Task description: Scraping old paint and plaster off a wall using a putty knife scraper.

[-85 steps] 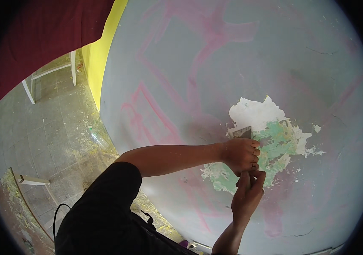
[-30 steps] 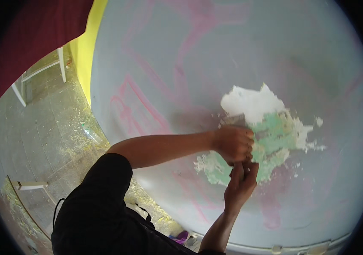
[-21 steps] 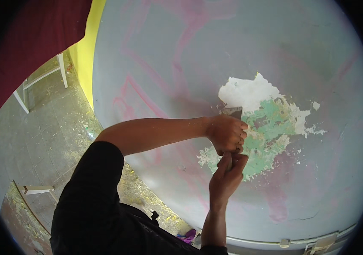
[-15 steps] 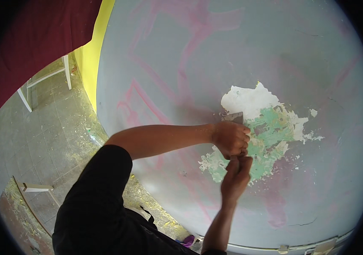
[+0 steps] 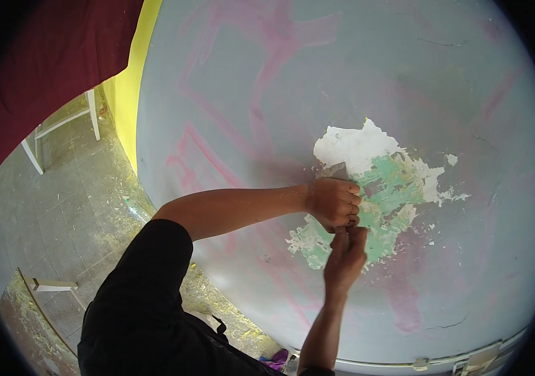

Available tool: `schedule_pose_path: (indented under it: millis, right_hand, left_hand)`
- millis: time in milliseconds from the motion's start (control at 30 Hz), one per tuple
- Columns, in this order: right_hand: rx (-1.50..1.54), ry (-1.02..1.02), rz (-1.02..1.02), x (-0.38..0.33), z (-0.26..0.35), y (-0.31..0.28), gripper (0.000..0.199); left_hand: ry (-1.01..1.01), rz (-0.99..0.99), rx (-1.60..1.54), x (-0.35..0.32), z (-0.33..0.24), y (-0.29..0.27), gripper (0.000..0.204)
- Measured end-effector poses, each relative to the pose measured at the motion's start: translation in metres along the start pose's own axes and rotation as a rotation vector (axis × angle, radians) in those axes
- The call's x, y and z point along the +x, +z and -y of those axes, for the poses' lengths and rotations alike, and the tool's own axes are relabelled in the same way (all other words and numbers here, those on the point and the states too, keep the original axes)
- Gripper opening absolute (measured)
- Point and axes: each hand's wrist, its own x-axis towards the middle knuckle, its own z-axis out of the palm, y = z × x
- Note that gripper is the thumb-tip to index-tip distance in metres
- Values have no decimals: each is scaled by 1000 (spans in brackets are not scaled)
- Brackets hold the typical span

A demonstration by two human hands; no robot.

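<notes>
Here's the scraper (image 5: 336,170), its grey blade angled up at the left edge of the bared patch (image 5: 396,188), right where white meets blue-grey paint; whether the edge is biting isn't clear from here. The left hand (image 5: 334,204) is clamped around the tool just below the blade, and the right hand (image 5: 345,255) is gripped tight directly beneath, seemingly on the handle's lower end, most of it hidden by fingers. Two fists stacked, knuckles close — a good setup, I'd say: let the upper one press and steer, the lower one drive. A low blade angle should lift flakes rather than gouge, and short strokes from the ragged border suit this best. Around them spreads the wall (image 5: 217,81), streaked with pink, then a yellow strip (image 5: 127,88) — and farther left, the tiled floor (image 5: 35,219), littered with pale flakes near the wall's foot.
</notes>
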Motion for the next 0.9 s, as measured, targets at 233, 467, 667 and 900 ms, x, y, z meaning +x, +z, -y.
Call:
schedule_pose_path:
  millis: [233,467,667,900]
  right_hand:
    - [-9,91,87,7,20,-11,21]
    - [65,105,-27,-14,-9,21,15]
    - [-78,21,-51,-7,1,12,20]
    - [-116,34,52,8,32,-11,24]
  left_hand:
    - [15,43,-7,4,0,-8,22]
    - [118,88,5,-10,1,-1,23]
    - [13,-10,18,-3,0,-4,24]
    - [-98,-17,-58,8,1,-16,24]
